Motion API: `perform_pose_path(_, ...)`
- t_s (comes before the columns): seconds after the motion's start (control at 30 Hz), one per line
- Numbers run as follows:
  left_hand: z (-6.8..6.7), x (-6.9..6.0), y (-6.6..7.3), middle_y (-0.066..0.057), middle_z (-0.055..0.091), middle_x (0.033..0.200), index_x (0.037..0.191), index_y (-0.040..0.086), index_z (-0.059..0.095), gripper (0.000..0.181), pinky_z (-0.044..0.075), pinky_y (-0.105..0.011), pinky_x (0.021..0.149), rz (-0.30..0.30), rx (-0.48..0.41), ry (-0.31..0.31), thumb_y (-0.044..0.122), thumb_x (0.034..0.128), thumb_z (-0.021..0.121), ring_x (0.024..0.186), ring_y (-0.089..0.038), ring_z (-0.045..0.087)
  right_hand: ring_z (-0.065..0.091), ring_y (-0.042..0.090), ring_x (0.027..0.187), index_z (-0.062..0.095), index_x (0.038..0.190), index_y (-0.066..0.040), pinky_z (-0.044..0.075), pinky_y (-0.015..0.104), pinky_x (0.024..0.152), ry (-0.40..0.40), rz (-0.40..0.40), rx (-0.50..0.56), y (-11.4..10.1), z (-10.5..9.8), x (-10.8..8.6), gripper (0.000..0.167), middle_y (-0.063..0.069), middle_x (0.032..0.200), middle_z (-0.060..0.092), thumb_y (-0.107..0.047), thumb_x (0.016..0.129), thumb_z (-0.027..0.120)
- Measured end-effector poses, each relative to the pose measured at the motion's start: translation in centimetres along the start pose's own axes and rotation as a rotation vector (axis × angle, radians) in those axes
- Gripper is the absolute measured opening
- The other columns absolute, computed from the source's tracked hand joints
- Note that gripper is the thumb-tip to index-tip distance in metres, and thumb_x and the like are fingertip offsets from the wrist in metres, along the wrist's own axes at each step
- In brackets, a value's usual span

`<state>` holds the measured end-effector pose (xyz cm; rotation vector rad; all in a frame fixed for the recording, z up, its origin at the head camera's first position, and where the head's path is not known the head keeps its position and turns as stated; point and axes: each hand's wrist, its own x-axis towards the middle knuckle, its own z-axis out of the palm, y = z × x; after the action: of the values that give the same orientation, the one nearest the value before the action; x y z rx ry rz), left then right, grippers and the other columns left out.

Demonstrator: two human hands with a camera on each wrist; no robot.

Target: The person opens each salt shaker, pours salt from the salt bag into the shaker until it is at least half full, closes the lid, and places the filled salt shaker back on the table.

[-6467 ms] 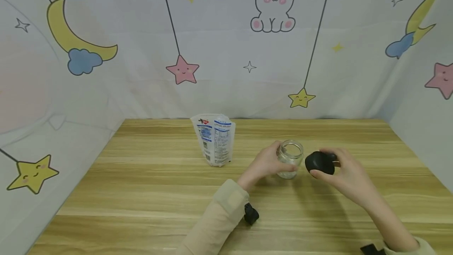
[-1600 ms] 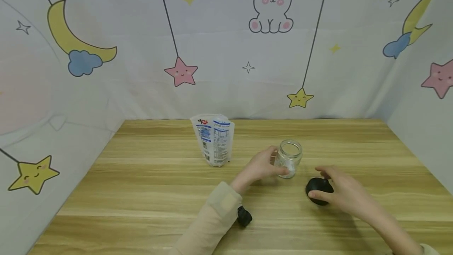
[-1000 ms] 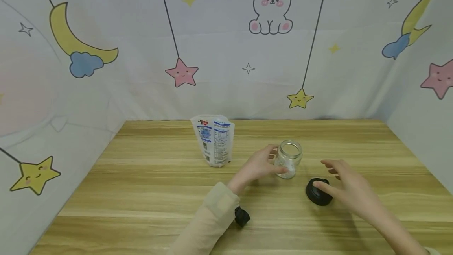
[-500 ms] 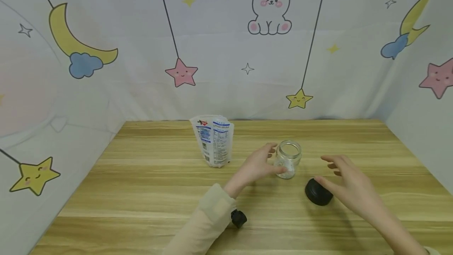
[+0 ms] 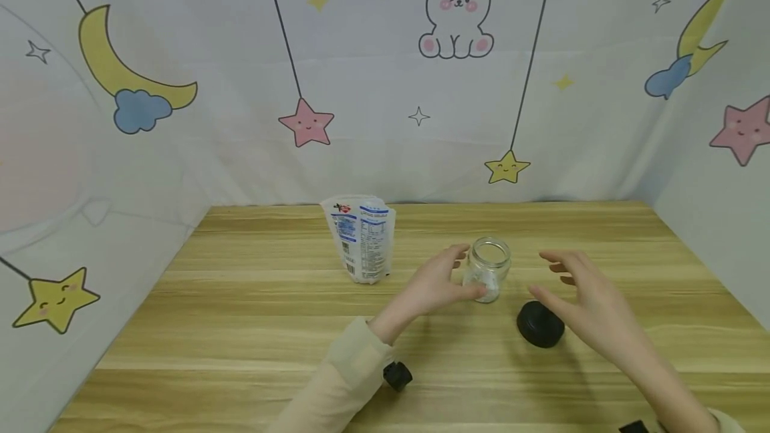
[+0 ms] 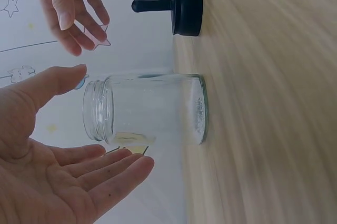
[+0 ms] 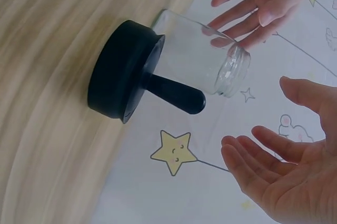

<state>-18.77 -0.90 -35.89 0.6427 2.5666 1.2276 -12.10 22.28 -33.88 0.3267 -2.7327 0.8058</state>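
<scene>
An uncapped glass jar stands upright on the table, with a little whitish stuff at its bottom. My left hand is spread at the jar's left side; in the left wrist view a gap shows between its fingers and the glass. Nearer to me and to the right sits a round black lid, its stick-like handle pointing up in the wrist views. Just above and right of that lid hovers my right hand, fingers loosely bent and holding nothing.
A white pouch with blue print stands upright, left of the jar. The wooden table ends at a pale curtain printed with stars, a moon and a rabbit. Black wrist gear hangs below the left sleeve.
The right hand first held the black lid beside the jar, put it on the table nearer to me, then let go and rose. The left hand has loosened from the jar and drawn slightly left.
</scene>
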Motion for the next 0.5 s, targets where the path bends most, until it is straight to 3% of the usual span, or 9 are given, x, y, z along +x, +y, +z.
perform_pose_path(0.23, -0.4, -0.7, 0.2, -0.007, 0.045, 0.149, 0.149, 0.013, 0.033, 0.081, 0.042, -0.045, 0.106, -0.020, 0.003, -0.003, 0.038, 0.0831, 0.074, 0.134, -0.026, 0.048, 0.058, 0.035, 0.110, 0.052, 0.131, -0.006, 0.049, 0.052, 0.088, 0.030, -0.028, 0.032, -0.8, 0.1, 0.3, 0.054, 0.016, 0.124, 0.057, -0.030, 0.087, 0.071)
perform_pose_path(0.5, -1.0, -1.8, 0.3, -0.009, 0.046, 0.147, 0.148, 0.014, 0.034, 0.079, 0.042, -0.046, 0.106, -0.005, 0.032, 0.006, 0.036, 0.0831, 0.074, 0.134, -0.027, 0.048, 0.057, 0.033, 0.113, 0.051, 0.134, -0.007, 0.047, 0.051, 0.091, 0.014, -0.008, 0.045, -1.5, 0.1, 0.4, 0.054, 0.013, 0.125, 0.057, -0.032, 0.089, 0.068)
